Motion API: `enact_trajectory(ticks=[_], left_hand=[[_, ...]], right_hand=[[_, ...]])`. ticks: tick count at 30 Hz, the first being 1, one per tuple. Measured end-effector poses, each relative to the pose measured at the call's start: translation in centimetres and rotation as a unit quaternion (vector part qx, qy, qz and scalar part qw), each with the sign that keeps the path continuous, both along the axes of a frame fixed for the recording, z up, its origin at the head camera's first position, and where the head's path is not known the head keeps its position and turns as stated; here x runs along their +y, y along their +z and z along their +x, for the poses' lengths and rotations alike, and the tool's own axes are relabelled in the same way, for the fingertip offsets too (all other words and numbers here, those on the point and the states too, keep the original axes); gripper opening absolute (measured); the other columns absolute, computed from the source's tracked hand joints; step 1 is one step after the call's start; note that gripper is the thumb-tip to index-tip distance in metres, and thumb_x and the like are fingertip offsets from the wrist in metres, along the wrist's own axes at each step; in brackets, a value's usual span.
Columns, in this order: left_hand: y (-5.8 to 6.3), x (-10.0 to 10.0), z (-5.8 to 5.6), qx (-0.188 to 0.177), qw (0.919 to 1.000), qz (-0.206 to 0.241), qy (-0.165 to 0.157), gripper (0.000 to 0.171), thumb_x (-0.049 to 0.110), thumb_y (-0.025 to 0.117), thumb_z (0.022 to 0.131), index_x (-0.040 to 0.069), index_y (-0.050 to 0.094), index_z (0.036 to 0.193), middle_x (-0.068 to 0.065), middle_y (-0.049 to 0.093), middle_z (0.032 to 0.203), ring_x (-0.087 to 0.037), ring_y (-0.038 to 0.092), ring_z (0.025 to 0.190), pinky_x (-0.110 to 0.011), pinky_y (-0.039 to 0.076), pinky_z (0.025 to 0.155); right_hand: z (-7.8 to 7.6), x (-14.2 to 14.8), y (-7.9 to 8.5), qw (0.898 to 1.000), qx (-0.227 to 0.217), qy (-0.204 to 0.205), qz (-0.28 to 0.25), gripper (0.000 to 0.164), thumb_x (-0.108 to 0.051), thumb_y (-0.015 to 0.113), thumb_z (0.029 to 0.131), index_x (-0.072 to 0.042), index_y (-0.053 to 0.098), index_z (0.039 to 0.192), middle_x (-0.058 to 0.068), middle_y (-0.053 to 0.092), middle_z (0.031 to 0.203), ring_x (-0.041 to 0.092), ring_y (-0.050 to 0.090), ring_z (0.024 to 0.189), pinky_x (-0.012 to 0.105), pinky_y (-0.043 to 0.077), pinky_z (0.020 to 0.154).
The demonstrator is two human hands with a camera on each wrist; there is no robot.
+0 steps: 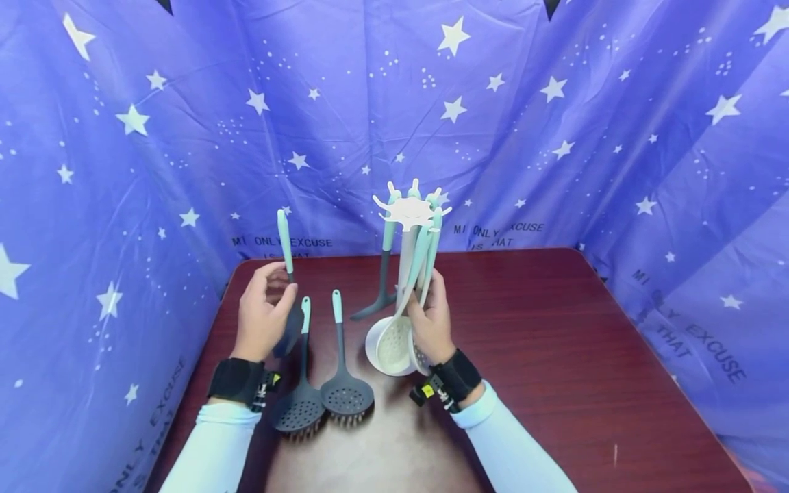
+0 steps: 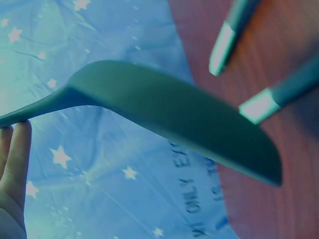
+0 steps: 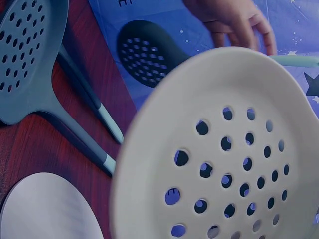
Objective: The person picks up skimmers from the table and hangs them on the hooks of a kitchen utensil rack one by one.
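My left hand point(image 1: 261, 318) pinches a dark skimmer point(image 2: 174, 114) by its shaft, near the mint handle, which points up. The perforated head of this dark skimmer point(image 3: 149, 55) hangs below the hand. My right hand point(image 1: 434, 329) is at the white utensil stand point(image 1: 409, 212), its fingers round the shaft of a cream skimmer point(image 3: 229, 149) with a mint handle. Another cream utensil point(image 1: 392, 346) hangs just left of that hand, over the stand's round base point(image 3: 50, 209). The right fingers are partly hidden behind the shafts.
Two dark skimmers point(image 1: 302, 409) point(image 1: 348, 396) lie on the red-brown table point(image 1: 542, 329) between my arms, handles pointing away. A dark utensil point(image 1: 383, 274) with a flat end hangs at the stand's left side. Star-patterned blue cloth point(image 1: 345, 137) encloses the table.
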State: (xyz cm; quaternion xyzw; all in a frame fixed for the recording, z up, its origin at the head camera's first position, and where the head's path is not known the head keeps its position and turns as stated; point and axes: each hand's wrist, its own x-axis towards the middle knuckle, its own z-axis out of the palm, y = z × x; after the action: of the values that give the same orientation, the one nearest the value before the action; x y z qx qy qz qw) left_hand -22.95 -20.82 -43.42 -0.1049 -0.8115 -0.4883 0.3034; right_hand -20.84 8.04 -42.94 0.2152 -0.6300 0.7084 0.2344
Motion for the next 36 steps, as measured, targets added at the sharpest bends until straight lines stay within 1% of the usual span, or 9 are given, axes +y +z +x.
enact_trajectory(ticks=[4, 10, 14, 16, 21, 24, 28, 32, 36], left_hand=[[1.3, 1.1, 0.5, 0.021, 0.9995, 0.000, -0.022, 0.041, 0.002, 0.072, 0.096, 0.007, 0.061, 0.135, -0.012, 0.069, 0.111, -0.008, 0.061, 0.097, -0.010, 0.050, 0.078], [3.1, 2.4, 1.1, 0.044, 0.9979, -0.004, -0.047, 0.040, -0.001, 0.070, 0.096, 0.010, 0.064, 0.135, -0.012, 0.069, 0.108, -0.013, 0.062, 0.096, -0.011, 0.050, 0.077], [4.1, 3.1, 1.6, 0.073, 0.9962, -0.007, -0.047, 0.043, -0.003, 0.070, 0.094, 0.010, 0.065, 0.135, -0.010, 0.069, 0.106, -0.020, 0.065, 0.091, -0.012, 0.050, 0.075], [4.5, 3.4, 1.7, 0.086, 0.9952, -0.007, -0.046, 0.044, -0.004, 0.070, 0.094, 0.010, 0.066, 0.136, -0.010, 0.069, 0.106, -0.022, 0.066, 0.091, -0.012, 0.050, 0.075], [5.2, 4.2, 1.5, 0.112, 0.9926, -0.011, -0.047, 0.045, -0.005, 0.069, 0.095, 0.010, 0.066, 0.137, -0.013, 0.068, 0.108, -0.020, 0.065, 0.093, -0.013, 0.050, 0.080], [5.5, 4.8, 1.4, 0.127, 0.9909, -0.013, -0.042, 0.045, -0.006, 0.069, 0.095, 0.010, 0.067, 0.137, -0.014, 0.069, 0.107, -0.019, 0.065, 0.090, -0.013, 0.050, 0.080], [5.9, 5.4, 1.4, 0.147, 0.9885, -0.015, -0.032, 0.045, -0.008, 0.068, 0.094, 0.009, 0.068, 0.136, -0.013, 0.069, 0.106, -0.020, 0.062, 0.090, -0.015, 0.048, 0.079], [5.8, 5.9, 1.3, 0.153, 0.9877, -0.019, -0.029, 0.045, -0.005, 0.066, 0.097, 0.011, 0.067, 0.139, -0.012, 0.069, 0.111, -0.020, 0.062, 0.094, -0.021, 0.047, 0.080], [5.7, 6.4, 1.3, 0.144, 0.9887, -0.017, -0.036, 0.047, -0.003, 0.064, 0.099, 0.016, 0.064, 0.142, -0.011, 0.069, 0.114, -0.019, 0.068, 0.099, -0.021, 0.049, 0.084]], right_hand=[[0.0, 0.0, 0.0, 1.000, 0.004, -0.002, 0.004, 0.048, 0.017, 0.046, 0.101, 0.012, 0.034, 0.147, 0.032, 0.057, 0.127, 0.043, 0.064, 0.109, 0.036, 0.059, 0.088], [0.0, 0.0, -0.1, 1.000, 0.011, -0.006, 0.004, 0.047, 0.018, 0.046, 0.100, 0.012, 0.036, 0.146, 0.029, 0.060, 0.122, 0.040, 0.065, 0.105, 0.036, 0.060, 0.084], [-0.6, 0.1, -0.9, 1.000, 0.010, -0.004, 0.009, 0.049, 0.018, 0.046, 0.100, 0.009, 0.035, 0.148, 0.029, 0.059, 0.123, 0.035, 0.065, 0.105, 0.033, 0.059, 0.084], [-1.1, 0.1, -1.5, 1.000, 0.011, -0.002, 0.010, 0.051, 0.018, 0.045, 0.101, 0.008, 0.034, 0.149, 0.030, 0.058, 0.124, 0.036, 0.065, 0.106, 0.032, 0.058, 0.084], [-1.6, 0.3, -2.4, 1.000, 0.011, 0.002, 0.003, 0.052, 0.015, 0.046, 0.102, 0.003, 0.035, 0.151, 0.025, 0.059, 0.127, 0.041, 0.064, 0.108, 0.032, 0.059, 0.084], [-1.7, 0.4, -2.5, 1.000, 0.015, 0.004, 0.007, 0.050, 0.010, 0.048, 0.104, 0.001, 0.036, 0.152, 0.023, 0.060, 0.127, 0.034, 0.066, 0.107, 0.030, 0.058, 0.083], [-1.7, 0.5, -2.6, 1.000, 0.021, 0.010, 0.010, 0.048, 0.005, 0.049, 0.106, 0.000, 0.036, 0.152, 0.025, 0.061, 0.124, 0.025, 0.066, 0.106, 0.030, 0.058, 0.082], [-1.8, 0.5, -2.7, 1.000, 0.026, 0.011, 0.010, 0.047, 0.000, 0.050, 0.107, -0.001, 0.036, 0.152, 0.025, 0.061, 0.125, 0.021, 0.066, 0.107, 0.029, 0.058, 0.082], [-1.8, 0.6, -2.6, 1.000, 0.025, 0.008, 0.009, 0.047, 0.001, 0.050, 0.106, 0.000, 0.036, 0.152, 0.024, 0.061, 0.125, 0.023, 0.066, 0.107, 0.029, 0.058, 0.082]])
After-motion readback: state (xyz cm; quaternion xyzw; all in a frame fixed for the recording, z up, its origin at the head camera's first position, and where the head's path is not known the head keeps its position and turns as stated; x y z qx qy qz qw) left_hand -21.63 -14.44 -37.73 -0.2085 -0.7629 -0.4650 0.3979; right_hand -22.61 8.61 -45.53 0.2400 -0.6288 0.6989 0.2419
